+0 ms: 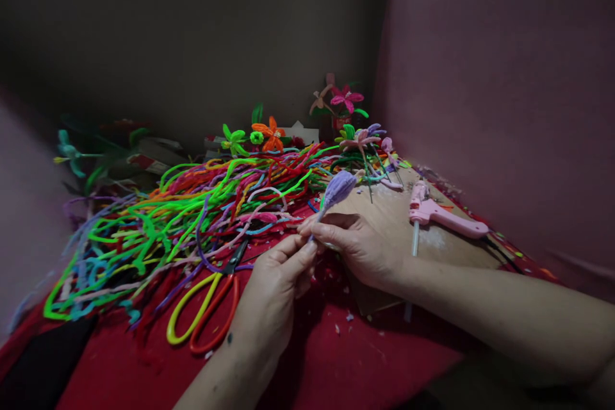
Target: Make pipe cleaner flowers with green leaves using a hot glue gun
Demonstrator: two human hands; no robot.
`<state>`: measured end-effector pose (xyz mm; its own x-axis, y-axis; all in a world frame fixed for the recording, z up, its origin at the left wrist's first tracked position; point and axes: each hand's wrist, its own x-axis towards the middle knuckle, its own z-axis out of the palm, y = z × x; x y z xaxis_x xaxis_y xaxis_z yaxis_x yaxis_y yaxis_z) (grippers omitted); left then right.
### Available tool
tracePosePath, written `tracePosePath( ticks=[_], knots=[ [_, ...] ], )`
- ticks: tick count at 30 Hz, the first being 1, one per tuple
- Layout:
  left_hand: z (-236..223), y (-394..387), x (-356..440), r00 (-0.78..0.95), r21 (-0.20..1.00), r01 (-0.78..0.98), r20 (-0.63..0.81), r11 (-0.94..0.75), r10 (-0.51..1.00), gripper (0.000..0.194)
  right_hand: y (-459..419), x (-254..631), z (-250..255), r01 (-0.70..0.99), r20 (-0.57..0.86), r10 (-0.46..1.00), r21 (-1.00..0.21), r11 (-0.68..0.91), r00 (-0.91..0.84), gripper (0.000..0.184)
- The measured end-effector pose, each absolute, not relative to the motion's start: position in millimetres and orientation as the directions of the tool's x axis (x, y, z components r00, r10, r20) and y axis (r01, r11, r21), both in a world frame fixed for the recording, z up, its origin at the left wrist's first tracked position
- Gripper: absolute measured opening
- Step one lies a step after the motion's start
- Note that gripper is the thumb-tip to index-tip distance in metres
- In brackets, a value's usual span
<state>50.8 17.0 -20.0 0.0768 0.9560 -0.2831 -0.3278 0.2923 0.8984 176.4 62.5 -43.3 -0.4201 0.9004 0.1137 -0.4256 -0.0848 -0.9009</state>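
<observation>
A lavender pipe-cleaner flower bud (339, 189) points up and to the right, in front of a wooden board. My right hand (358, 245) pinches its stem just below the bud. Lower on the same stem, the thumb and fingers of my left hand (283, 278) are closed, almost touching the right fingertips. Most of the stem is hidden by the fingers. Beside my left wrist lie scissors (204, 314) with one yellow and one red handle loop, their blades partly under pipe cleaners.
A heap of colourful pipe cleaners (192, 218) spreads across the red cloth (365, 365) on the left. A pink glue gun (442, 216) rests on the wooden board (384, 211) at right. Finished pipe-cleaner flowers, including an orange flower (271, 134), stand at the back near the walls.
</observation>
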Motion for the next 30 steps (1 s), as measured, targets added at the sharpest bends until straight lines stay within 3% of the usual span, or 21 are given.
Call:
tracePosePath(
  ticks=[9,13,21,25,30],
  knots=[
    [-23,13,59,-0.053,0.896,-0.384,-0.262,0.223,0.964,0.015,58,172,-41,-0.513,0.076,0.879,-0.834,-0.203,-0.472,0.016],
    [-25,14,60,-0.074,0.918,-0.372,-0.179,0.14,0.981,0.014,58,172,-39,-0.54,0.06,0.87,-0.804,-0.248,-0.489,0.017],
    [-25,12,56,-0.085,0.982,-0.182,-0.067,0.051,0.994,0.016,64,179,-41,-0.441,0.124,0.901,-0.894,-0.081,-0.417,0.017],
    [-20,15,51,-0.095,0.991,-0.126,-0.06,0.048,0.994,0.016,65,180,-40,-0.443,0.098,0.871,-0.885,-0.145,-0.481,0.019],
    [-18,17,46,-0.036,0.968,-0.224,-0.12,0.109,0.992,0.018,67,177,-40,-0.516,0.075,0.86,-0.825,-0.231,-0.505,0.014]
  ],
)
